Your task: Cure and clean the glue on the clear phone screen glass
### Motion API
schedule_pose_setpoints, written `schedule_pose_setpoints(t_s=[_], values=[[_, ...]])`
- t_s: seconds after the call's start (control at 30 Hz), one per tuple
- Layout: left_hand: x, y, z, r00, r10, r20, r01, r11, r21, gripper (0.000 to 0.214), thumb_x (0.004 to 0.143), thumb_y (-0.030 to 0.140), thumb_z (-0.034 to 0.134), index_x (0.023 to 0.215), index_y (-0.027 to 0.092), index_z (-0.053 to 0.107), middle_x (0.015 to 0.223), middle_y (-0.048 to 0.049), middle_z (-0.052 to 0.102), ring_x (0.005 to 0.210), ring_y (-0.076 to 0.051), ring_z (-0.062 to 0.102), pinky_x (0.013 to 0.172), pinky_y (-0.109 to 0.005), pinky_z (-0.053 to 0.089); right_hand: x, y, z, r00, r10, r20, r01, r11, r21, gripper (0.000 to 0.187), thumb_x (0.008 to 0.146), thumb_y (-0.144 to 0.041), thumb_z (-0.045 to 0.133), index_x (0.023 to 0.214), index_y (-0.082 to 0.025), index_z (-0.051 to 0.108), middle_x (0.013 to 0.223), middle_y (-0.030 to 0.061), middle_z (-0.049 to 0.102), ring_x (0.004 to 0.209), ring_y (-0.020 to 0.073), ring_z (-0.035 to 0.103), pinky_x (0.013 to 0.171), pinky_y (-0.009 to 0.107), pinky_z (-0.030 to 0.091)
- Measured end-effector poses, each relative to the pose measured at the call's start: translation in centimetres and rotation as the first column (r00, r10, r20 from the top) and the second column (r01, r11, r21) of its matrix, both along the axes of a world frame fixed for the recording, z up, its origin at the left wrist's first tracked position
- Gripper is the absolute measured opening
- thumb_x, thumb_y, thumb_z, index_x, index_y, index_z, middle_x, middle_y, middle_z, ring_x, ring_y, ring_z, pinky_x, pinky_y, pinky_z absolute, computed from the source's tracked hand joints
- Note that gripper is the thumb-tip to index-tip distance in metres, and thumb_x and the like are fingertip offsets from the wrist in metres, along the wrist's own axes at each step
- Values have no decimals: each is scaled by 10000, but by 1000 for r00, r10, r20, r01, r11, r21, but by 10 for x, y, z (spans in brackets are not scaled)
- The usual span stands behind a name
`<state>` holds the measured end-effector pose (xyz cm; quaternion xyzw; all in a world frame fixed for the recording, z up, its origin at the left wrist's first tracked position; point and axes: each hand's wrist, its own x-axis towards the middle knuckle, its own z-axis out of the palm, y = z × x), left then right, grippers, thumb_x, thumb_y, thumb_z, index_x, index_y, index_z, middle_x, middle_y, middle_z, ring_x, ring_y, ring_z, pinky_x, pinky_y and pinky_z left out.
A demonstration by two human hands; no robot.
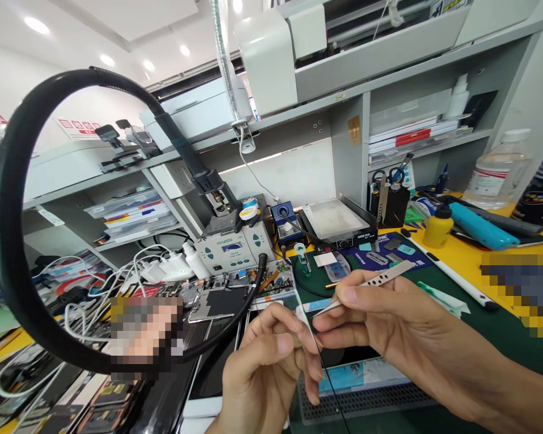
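My left hand [271, 355] is in the lower middle, its fingers bent and closed on a thin panel [330, 380] seen edge-on. That panel runs as a narrow line, pale at the top and black lower down; its faces are hidden. My right hand [375, 307], just to the right, grips metal tweezers [391, 273] with a row of holes. The tweezers' tips point left, close to the panel's upper part and the left fingers. Below both hands lies a dark-screened device [350, 355], with a blue-and-white strip [357, 375] and a black perforated mat [366, 402] in front of it.
A thick black hose [4, 199] loops over the left side from a soldering station [235, 250]. Phone parts and white cables [85, 337] crowd the left. Behind are a heating plate [337, 220] and a green syringe [302, 259]. A yellow bottle [438, 228] stands right.
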<state>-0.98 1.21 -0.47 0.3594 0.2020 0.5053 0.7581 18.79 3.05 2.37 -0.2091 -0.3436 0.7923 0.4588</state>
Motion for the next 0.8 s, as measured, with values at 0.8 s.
schedule_pose_setpoints(t_s=[0.8], values=[[1, 0, 1, 1000, -17, -11, 18, 1000, 17, 95, 861, 180, 627, 861, 136, 711, 800, -51, 733, 631, -135, 684, 544, -213, 572, -1, 0, 4, 998, -58, 29, 58, 998, 6, 163, 873, -303, 765, 784, -174, 721, 821, 34, 757, 890, 198, 750, 944, 366, 567]])
